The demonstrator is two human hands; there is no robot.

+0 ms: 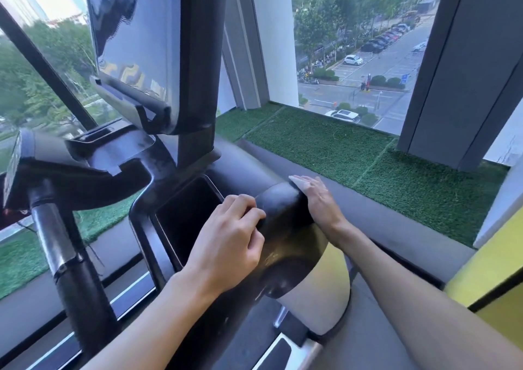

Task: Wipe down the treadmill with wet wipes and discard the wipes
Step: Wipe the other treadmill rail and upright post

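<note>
The treadmill's black right handrail (280, 214) runs from the console toward me, ending in a grey upright below. My right hand (319, 199) lies flat on the rail's far side with straight fingers, pressing a white wet wipe (298, 182) against it; only a corner of the wipe shows past the fingertips. My left hand (229, 236) rests on the rail's near side with curled fingers, and whether it holds anything is hidden. The console screen (135, 49) stands above at the left.
A black cup-holder recess (186, 214) opens just left of my left hand. A centre handlebar post (65, 242) rises at the left. A grey ledge and green artificial turf (339, 148) run under the window beyond the rail. A yellow panel (492, 273) is at the right.
</note>
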